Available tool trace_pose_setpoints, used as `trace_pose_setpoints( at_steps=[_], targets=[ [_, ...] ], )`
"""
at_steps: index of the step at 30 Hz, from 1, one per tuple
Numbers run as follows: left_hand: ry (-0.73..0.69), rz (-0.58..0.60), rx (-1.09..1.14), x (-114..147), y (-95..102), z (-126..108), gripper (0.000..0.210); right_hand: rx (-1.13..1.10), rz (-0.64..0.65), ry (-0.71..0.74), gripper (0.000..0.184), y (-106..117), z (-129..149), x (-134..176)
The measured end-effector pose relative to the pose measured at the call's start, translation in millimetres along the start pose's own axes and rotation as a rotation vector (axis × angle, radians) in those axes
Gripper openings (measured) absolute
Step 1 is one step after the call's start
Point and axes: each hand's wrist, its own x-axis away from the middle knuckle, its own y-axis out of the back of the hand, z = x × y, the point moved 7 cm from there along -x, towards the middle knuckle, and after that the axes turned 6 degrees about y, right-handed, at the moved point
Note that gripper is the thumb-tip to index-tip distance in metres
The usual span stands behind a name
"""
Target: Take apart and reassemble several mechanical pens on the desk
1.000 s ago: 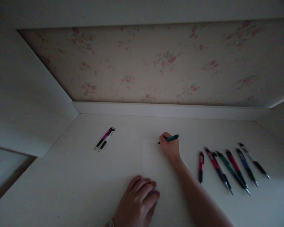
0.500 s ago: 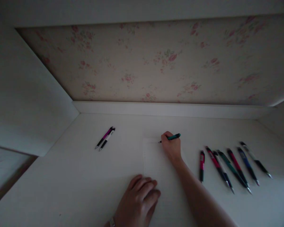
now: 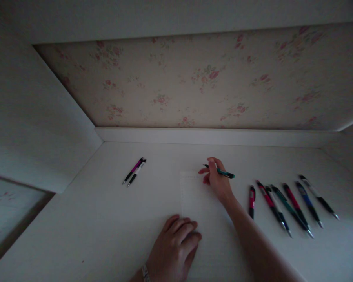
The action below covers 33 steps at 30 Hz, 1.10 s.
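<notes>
A green pen with a black grip [image 3: 226, 172] is held between the fingers of my right hand [image 3: 219, 183], its tip pointing left and lifted off the page. Beneath both hands lies a white sheet of paper [image 3: 191, 199], faintly lined, with small marks along its top edge too faint to read. My left hand [image 3: 176, 246] rests flat on the sheet's lower left edge, fingers slightly bent and holding nothing. A bracelet [image 3: 145, 273] circles the left wrist.
At the left lie a purple pen [image 3: 132, 170] and a white pen [image 3: 137, 172] side by side. To the right, several pens form a row, among them a short-looking pink pen [image 3: 252, 201] and a blue pen [image 3: 308, 204]. Behind the white desk [image 3: 106, 227] stands a floral panel [image 3: 176, 78].
My right hand has raised the green pen from the paper and shifted slightly right, its fingers loosening and turning the pen. My left hand stays on the sheet. The camera view has shifted slightly.
</notes>
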Motion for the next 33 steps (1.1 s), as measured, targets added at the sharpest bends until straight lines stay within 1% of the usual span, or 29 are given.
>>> trace_pose_setpoints(
  at_steps=[3, 5, 6, 8, 9, 12, 14, 15, 17, 20, 21, 22, 23, 24, 25, 26, 28, 31, 33],
  targets=[
    [0.007, 0.020, -0.004, -0.8, 1.6, -1.0, 0.021, -0.006, 0.090, 0.042, 0.038, 9.4, 6.5, 14.1],
    [0.009, 0.020, -0.007, -1.1, 3.4, -1.8, 0.022, -0.024, 0.152, 0.082, 0.047, 15.9, 9.2, 26.7],
    [0.008, 0.025, -0.009, -1.3, 4.1, -2.4, 0.022, -0.040, 0.205, 0.115, 0.051, 17.4, 11.0, 33.7],
    [0.013, 0.033, -0.012, -2.2, 5.8, -3.3, 0.022, -0.073, 0.273, 0.187, 0.050, 22.3, 15.1, 47.3],
    [0.016, 0.037, -0.013, -2.7, 6.5, -3.7, 0.022, -0.060, 0.267, 0.218, 0.047, 26.7, 16.6, 52.9],
    [0.018, 0.039, -0.014, -3.8, 8.4, -4.5, 0.022, 0.105, 0.145, 0.388, 0.037, 42.0, 25.6, 66.2],
    [0.016, 0.039, -0.015, -3.8, 8.4, -4.5, 0.023, 0.240, 0.130, 0.484, 0.037, 42.9, 29.4, 72.7],
    [0.015, 0.041, -0.016, -3.6, 8.0, -4.3, 0.023, 0.285, 0.138, 0.504, 0.038, 41.8, 29.4, 74.3],
    [0.016, 0.044, -0.018, -3.1, 7.1, -3.7, 0.023, 0.304, 0.132, 0.482, 0.046, 42.6, 27.3, 73.4],
    [0.024, 0.051, -0.020, -2.3, 6.1, -2.5, 0.024, 0.177, 0.071, 0.375, 0.072, 54.9, 26.0, 67.2],
    [0.026, 0.054, -0.019, -2.1, 5.8, -2.2, 0.024, 0.132, 0.044, 0.352, 0.075, 61.8, 27.3, 65.6],
    [0.027, 0.059, -0.017, -2.0, 5.6, -2.1, 0.024, 0.110, 0.021, 0.348, 0.069, 69.3, 29.5, 64.9],
    [0.027, 0.063, -0.016, -1.9, 5.4, -2.1, 0.024, 0.124, -0.005, 0.361, 0.052, 77.7, 32.1, 65.1],
    [0.027, 0.067, -0.014, -1.9, 5.4, -2.3, 0.024, 0.175, -0.013, 0.402, 0.034, 85.0, 35.4, 66.6],
    [0.027, 0.069, -0.012, -2.0, 5.3, -2.4, 0.023, 0.239, -0.004, 0.479, 0.023, 90.7, 39.1, 69.7],
    [0.029, 0.070, -0.010, -2.1, 5.4, -2.5, 0.022, 0.309, 0.039, 0.566, 0.018, 93.6, 40.9, 74.1],
    [0.034, 0.069, -0.006, -2.6, 5.8, -2.2, 0.021, 0.452, 0.200, 0.637, 0.027, 93.9, 30.3, 82.3],
    [0.043, 0.055, 0.000, -3.3, 7.2, -1.7, 0.019, 0.599, 0.375, 0.654, 0.036, 98.3, 0.2, 92.4],
    [0.043, 0.051, 0.006, -3.6, 7.6, -2.4, 0.019, 0.651, 0.444, 0.670, 0.046, 103.9, -17.3, 96.9]
  ],
)
